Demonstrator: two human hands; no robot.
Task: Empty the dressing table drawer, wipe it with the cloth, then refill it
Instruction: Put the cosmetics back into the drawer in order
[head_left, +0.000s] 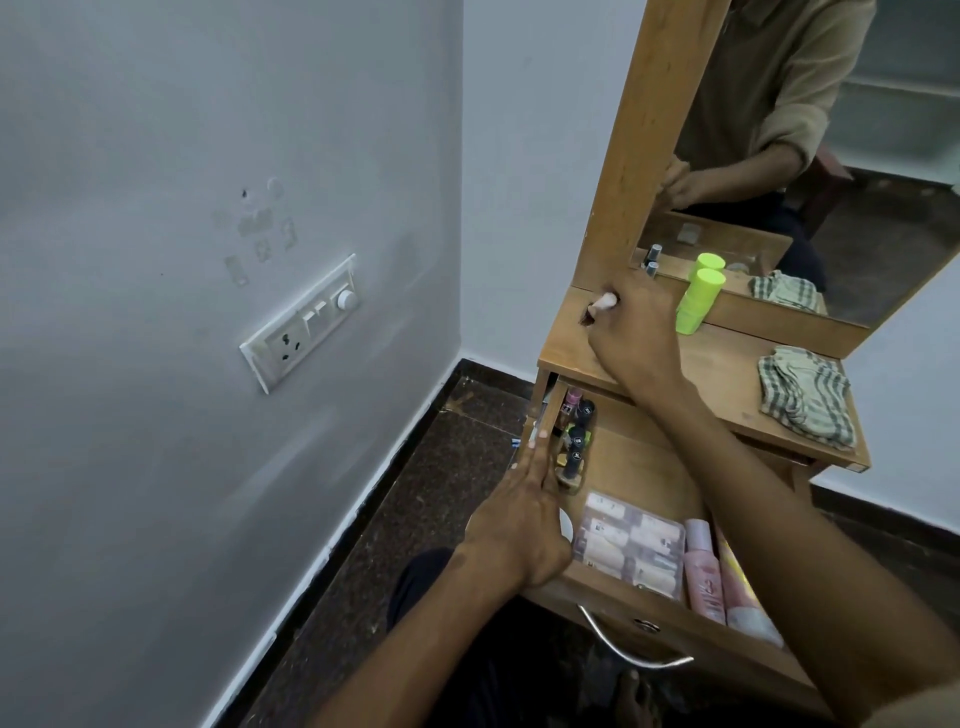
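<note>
The wooden drawer of the dressing table stands pulled open. Inside lie several small nail polish bottles at the far left, a clear packet of sachets and pink bottles near the front. My left hand rests with straight fingers along the drawer's left wall. My right hand is over the far left of the tabletop, fingers curled round a small pale-capped bottle. A folded checked cloth lies on the tabletop's right side.
A lime green container stands against the mirror, with a small dark bottle beside the wooden frame. A switch and socket panel sits on the left wall. The drawer's metal handle faces me, above the dark floor.
</note>
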